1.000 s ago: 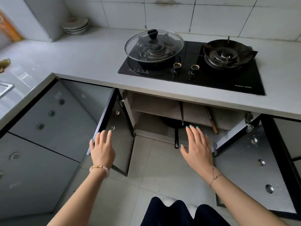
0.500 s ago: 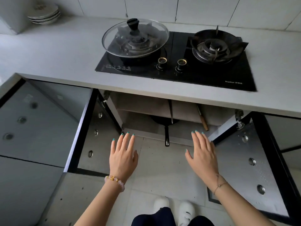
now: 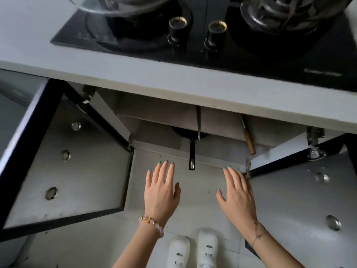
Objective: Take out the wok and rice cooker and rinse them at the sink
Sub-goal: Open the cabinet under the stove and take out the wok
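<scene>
A black wok lies inside the open cabinet under the stove, mostly hidden by the counter edge. Its long black handle sticks out toward me over the cabinet sill. My left hand hovers palm down, fingers spread, just left of and below the handle tip, holding nothing. My right hand hovers the same way to the right of the handle, near the right door's hinge. No rice cooker shows in the head view.
Both cabinet doors stand open: the left door and the right door. A wooden-handled utensil leans inside the cabinet. The black gas stove with two knobs sits on the white counter above. My white shoes stand on the tiled floor.
The view has dropped lower and closer to the cabinet. Both hands have moved inward and toward the wok handle, still holding nothing.
</scene>
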Motion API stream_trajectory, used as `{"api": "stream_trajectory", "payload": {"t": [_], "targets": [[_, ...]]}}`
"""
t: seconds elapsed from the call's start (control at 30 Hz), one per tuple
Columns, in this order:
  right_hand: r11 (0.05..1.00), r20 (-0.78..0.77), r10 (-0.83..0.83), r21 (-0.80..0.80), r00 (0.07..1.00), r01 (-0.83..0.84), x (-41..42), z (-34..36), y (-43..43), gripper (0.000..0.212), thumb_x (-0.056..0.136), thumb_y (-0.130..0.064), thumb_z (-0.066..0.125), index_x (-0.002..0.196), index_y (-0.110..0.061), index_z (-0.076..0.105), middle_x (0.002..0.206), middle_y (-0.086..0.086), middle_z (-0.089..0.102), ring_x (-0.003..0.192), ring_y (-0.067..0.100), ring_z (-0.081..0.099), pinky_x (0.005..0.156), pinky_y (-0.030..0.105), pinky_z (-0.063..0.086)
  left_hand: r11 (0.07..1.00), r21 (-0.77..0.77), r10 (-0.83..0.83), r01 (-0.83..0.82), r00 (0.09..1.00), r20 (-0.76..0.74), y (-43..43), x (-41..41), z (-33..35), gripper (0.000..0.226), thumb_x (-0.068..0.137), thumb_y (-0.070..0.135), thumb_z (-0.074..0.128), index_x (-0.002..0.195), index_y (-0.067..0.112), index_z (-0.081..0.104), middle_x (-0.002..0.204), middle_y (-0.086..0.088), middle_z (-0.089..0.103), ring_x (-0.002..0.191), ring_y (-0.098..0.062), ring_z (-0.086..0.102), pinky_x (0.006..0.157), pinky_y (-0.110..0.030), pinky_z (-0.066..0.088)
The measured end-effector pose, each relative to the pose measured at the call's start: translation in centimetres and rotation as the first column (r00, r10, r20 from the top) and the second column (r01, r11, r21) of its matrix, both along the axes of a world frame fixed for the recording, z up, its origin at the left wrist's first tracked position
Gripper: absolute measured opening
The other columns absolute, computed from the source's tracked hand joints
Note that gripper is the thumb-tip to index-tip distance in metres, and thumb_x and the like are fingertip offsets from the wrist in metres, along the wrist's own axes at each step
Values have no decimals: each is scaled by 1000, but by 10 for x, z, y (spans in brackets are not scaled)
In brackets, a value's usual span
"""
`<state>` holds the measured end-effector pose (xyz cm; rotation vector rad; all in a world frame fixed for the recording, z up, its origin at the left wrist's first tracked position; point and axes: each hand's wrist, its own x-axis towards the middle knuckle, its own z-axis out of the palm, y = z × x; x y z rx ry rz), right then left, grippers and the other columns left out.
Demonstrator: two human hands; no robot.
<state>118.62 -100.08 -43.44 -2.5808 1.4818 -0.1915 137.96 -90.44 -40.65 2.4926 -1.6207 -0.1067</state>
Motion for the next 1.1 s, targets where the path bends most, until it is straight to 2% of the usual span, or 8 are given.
{"api": "stream_trajectory", "payload": {"t": [0.33, 0.5, 0.57, 0.67, 0.77, 0.9, 0.97, 1.1], "targets": [[984, -139, 161, 104, 977, -147, 2, -187, -35, 72, 56, -26, 83, 121, -4, 62, 126, 8, 62, 117, 27, 58, 92, 52, 48, 989, 146, -31, 38, 998, -50, -22, -25, -186, 65, 63, 30, 78, 122, 10, 59, 126, -10, 61, 117, -30, 58, 96, -51, 44], [963, -88, 210, 190, 974, -190, 33, -283, -57, 64, 74, -29, 65, 132, -7, 52, 135, 6, 53, 129, 25, 46, 105, 46, 38, 992, 107, -60, 65, 997, -54, -34, -15, -281, 60, 68, 28, 75, 122, 10, 58, 126, -11, 59, 116, -30, 58, 97, -50, 43], [934, 49, 98, 341, 994, -108, 48, -318, -65, 61, 86, -27, 58, 141, -9, 40, 146, 5, 41, 136, 23, 35, 111, 35, 26, 995, 95, -36, 45, 995, -92, -40, -12, -313, 53, 73, 31, 67, 121, 9, 58, 125, -10, 60, 113, -29, 59, 96, -48, 45], [572, 223, -419, 817, 880, 66, 79, -350, -78, 60, 92, -26, 55, 145, -11, 32, 147, 3, 36, 134, 19, 36, 103, 22, 27, 998, 56, 26, -13, 973, -228, -44, -5, -350, 52, 79, 36, 44, 120, 7, 58, 121, -10, 62, 106, -29, 62, 90, -41, 51], [244, 191, -747, 970, 636, -4, 99, -377, -92, 54, 91, -22, 57, 141, -13, 39, 136, 4, 50, 122, 18, 49, 102, 31, 38, 999, 54, 9, 6, 961, -275, -41, 1, -374, 54, 80, 38, 40, 121, 8, 58, 122, -10, 62, 107, -27, 61, 89, -41, 52], [152, 216, -831, 975, 512, -165, 109, -396, -95, 30, 92, -5, 55, 122, -4, 54, 115, 11, 63, 107, 23, 61, 97, 34, 47, 999, 11, 32, -30, 927, -375, -35, 9, -398, 51, 85, 37, 44, 128, 10, 53, 129, -6, 58, 117, -23, 56, 97, -34, 46], [161, 235, -865, 967, 444, -197, 109, -401, -92, 26, 91, 0, 55, 118, 3, 56, 105, 13, 64, 101, 24, 62, 95, 31, 48, 989, 39, 140, -145, 791, -596, -35, 9, -402, 45, 91, 29, 53, 134, 15, 47, 137, 2, 50, 127, -15, 46, 103, -24, 37], [142, 212, -934, 959, 288, -244, 100, -401, -85, 12, 92, 2, 53, 101, 0, 60, 97, 11, 64, 91, 18, 62, 85, 21, 54, 927, 192, 278, -323, 246, -928, -42, 4, -397, 30, 96, 18, 50, 124, 26, 53, 129, 11, 52, 123, -6, 45, 96, -16, 35]]}}
